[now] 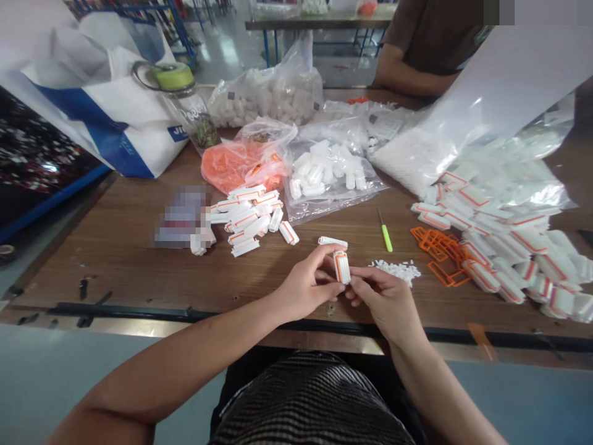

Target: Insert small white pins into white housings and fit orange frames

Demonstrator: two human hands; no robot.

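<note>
My left hand (308,281) grips a small white plastic housing (341,267) upright between thumb and fingers; an orange sealing ring runs along it. The fingers of my right hand (386,300) are pinched together against its lower right corner; any small piece between them is hidden. Just behind my left fingers lies another white housing (332,241). Beyond my right hand are a pile of tiny white pieces (399,270) and a pick tool with a yellow-green handle (386,237). Orange rings (438,247) lie loose to the right.
White housings with orange rings form a left pile (248,220) and a larger right pile (514,250). Behind are an orange-filled bag (238,164), a bag of white parts (328,170), a bag of white granules (417,154) and a bottle (194,111). Across the table a person's arm (407,74) rests.
</note>
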